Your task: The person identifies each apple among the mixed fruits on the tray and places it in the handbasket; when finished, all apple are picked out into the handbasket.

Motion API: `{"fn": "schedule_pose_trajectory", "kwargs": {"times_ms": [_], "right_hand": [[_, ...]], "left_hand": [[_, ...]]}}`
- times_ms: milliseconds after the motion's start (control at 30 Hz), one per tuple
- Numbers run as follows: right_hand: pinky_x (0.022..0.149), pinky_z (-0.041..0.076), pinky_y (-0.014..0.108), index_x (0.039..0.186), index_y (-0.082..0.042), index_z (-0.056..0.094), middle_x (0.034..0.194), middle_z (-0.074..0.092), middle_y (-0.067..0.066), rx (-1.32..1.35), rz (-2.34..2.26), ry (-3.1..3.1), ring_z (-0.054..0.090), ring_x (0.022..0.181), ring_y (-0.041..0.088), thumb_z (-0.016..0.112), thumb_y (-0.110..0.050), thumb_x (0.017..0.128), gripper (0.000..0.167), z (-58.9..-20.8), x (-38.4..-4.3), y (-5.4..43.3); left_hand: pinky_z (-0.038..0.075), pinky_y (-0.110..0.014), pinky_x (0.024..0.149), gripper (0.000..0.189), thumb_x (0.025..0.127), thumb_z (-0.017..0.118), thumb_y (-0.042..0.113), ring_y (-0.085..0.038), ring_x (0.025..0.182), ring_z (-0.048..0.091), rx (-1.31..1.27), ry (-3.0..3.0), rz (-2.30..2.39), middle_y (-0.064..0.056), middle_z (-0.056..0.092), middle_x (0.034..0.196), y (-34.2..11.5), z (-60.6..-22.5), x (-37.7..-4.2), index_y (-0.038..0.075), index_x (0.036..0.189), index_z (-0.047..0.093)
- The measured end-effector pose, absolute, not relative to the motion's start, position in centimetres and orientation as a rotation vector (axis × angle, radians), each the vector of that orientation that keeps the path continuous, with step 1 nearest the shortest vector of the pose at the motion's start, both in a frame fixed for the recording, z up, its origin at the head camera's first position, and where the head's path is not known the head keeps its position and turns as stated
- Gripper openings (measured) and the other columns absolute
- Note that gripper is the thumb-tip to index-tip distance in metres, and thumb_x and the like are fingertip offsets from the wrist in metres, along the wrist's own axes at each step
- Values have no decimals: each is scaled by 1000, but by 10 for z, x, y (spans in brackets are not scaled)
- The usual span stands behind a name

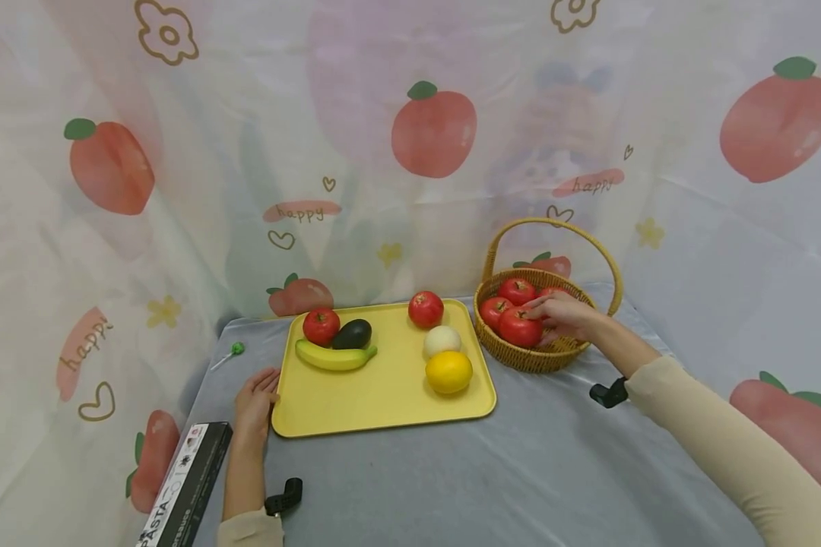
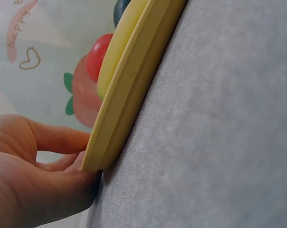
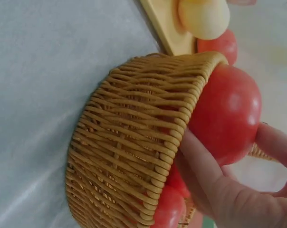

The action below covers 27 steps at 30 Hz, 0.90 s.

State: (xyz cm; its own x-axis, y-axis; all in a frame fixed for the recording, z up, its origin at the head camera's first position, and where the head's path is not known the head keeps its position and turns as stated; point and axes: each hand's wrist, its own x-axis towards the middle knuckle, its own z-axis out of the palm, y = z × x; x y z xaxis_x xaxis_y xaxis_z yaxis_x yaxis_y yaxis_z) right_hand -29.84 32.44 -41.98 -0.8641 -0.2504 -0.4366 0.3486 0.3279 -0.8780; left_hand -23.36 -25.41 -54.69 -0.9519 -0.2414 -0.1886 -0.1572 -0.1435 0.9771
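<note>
My left hand (image 1: 255,403) is at the left edge of a yellow tray (image 1: 356,414), its thumb and fingers pinching the rim near the front corner. On the tray's left are a red apple (image 1: 321,327), an avocado (image 1: 353,334) and a banana (image 1: 335,357). Its right side bears another red apple (image 1: 426,309), a pale round fruit (image 1: 442,342) and a lemon (image 1: 449,372). Over the wicker basket (image 1: 530,361), my right hand (image 1: 562,315) grips a red apple (image 3: 231,114) between thumb and fingers, close by the woven rim. Several red apples are in the basket.
A green lollipop (image 1: 236,349) lies left of the tray. Nearer the front left is a black-and-white pasta box (image 1: 186,486). The basket's tall handle (image 1: 550,221) arches above its bowl. Behind the grey-covered table (image 1: 451,486) hangs a fruit-printed cloth (image 1: 356,114).
</note>
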Motion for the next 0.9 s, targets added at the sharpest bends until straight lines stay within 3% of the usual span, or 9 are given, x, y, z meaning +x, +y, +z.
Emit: {"fn": "schedule_pose_trajectory", "kwargs": {"times_ms": [300,433,567,700,767,900], "right_hand": [[111,48,55,153,12,33,157,32,29,123,-1545,2130,45,133,39,60,-23,102,68,-437,-307,318],[112,46,57,151,12,35,155,36,26,170,-1563,2105,45,134,40,64,-21,100,67,-449,-313,319],[114,42,61,154,14,27,159,28,29,149,-1576,2117,38,140,44,57,-18,102,68,-451,-310,312],[115,41,63,151,15,35,157,31,28,130,-1562,2166,38,138,41,49,-13,104,57,-448,-309,304],[113,43,63,140,13,49,148,40,25,142,-1566,2194,43,133,38,49,-11,103,44,-450,-312,301],[111,44,64,120,7,59,139,45,21,204,-1577,2243,45,129,38,52,-12,102,27,-454,-316,296]], "left_hand": [[30,-42,125,73,90,35,-24,-37,152,33,466,-1996,-2290,-31,32,163,-258,-546,-236,-8,161,24],[31,-42,124,73,90,36,-23,-37,152,34,477,-2008,-2285,-30,33,162,-258,-548,-237,-8,160,25],[31,-43,125,73,90,35,-24,-38,152,34,476,-2011,-2287,-31,33,162,-257,-547,-236,-9,160,25],[30,-43,125,72,90,34,-24,-38,152,34,489,-1996,-2291,-32,33,162,-254,-544,-236,-10,160,25],[31,-43,125,72,90,35,-24,-38,152,35,499,-1997,-2289,-32,33,161,-254,-544,-237,-10,160,26],[32,-43,124,72,89,36,-24,-38,151,35,492,-1996,-2292,-32,34,161,-255,-546,-236,-10,159,27]]}}
